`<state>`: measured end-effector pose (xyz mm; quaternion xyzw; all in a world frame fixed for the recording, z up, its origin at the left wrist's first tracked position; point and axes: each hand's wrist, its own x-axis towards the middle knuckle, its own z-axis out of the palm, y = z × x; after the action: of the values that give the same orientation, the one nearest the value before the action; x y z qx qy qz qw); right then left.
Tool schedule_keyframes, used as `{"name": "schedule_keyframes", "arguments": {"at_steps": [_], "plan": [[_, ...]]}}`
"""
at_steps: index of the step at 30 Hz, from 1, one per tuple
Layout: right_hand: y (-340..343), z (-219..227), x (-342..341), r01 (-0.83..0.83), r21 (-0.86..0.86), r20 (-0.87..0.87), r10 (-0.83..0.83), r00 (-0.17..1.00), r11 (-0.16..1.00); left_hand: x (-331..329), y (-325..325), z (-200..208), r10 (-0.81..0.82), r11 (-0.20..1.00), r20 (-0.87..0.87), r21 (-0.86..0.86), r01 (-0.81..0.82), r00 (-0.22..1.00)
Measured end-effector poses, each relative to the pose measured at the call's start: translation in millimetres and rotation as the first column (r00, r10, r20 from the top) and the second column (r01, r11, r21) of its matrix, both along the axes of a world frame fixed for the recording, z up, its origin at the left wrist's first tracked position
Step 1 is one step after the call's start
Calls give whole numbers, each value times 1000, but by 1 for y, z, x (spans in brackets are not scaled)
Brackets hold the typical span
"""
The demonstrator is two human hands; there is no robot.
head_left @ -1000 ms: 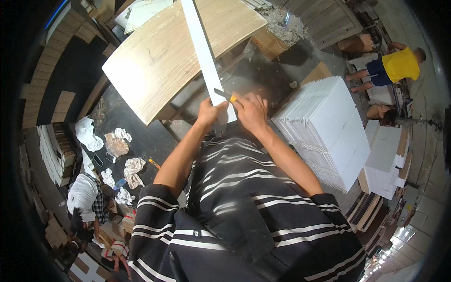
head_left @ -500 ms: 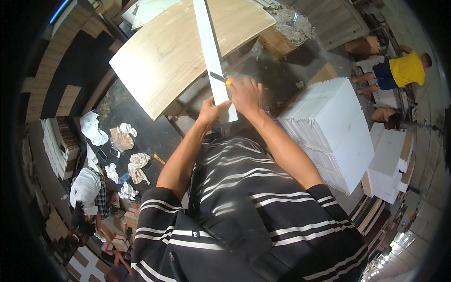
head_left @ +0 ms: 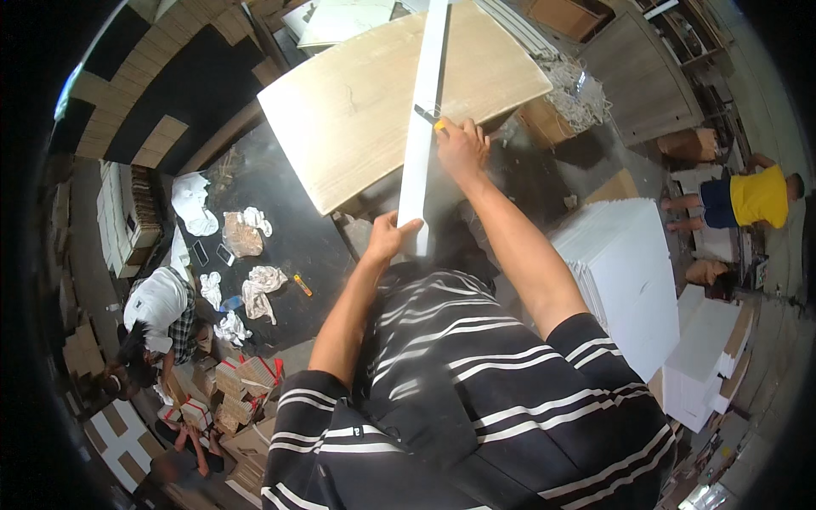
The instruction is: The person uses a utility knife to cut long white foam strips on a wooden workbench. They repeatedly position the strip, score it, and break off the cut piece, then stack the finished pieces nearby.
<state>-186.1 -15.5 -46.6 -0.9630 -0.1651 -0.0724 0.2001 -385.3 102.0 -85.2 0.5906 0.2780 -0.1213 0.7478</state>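
A long, narrow white board runs away from me over a pale wood-grain panel, its near end close to my body. My left hand is closed on that near end, thumb on top. Farther along the board's right edge, my right hand grips a yellow utility knife. The dark blade lies across the white face, and a thin curled strand shows beside it. Most of the knife's handle is hidden in my fingers.
A dark table at left bears crumpled cloths, two phones and a yellow-orange cutter. Stacked white panels stand at my right. A box of tangled strips sits beyond. Other people are at both sides.
My right hand with the knife has moved away from me along the board. My left hand stays gripping the near end, now farther from the right. The whole view has shifted too.
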Motion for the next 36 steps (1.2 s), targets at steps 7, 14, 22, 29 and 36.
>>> {"name": "schedule_keyframes", "arguments": {"at_steps": [7,14,22,29,36], "plan": [[32,0,32,27,-38,-81,-30,996,999,-54,32,5,58,996,32,64,-60,998],[57,0,54,53,-10,-105,-54,993,999,-103,69,1,55,982,36,179,-61,998],[72,-6,91,110,-34,-131,-114,985,993,-161,86,8,101,982,-16,165,-97,995],[83,-8,121,139,-25,-165,-142,976,990,-231,105,13,114,975,-108,206,-90,988],[83,-13,155,176,-39,-135,-179,975,984,-329,109,18,207,971,-218,169,-172,954]]}}
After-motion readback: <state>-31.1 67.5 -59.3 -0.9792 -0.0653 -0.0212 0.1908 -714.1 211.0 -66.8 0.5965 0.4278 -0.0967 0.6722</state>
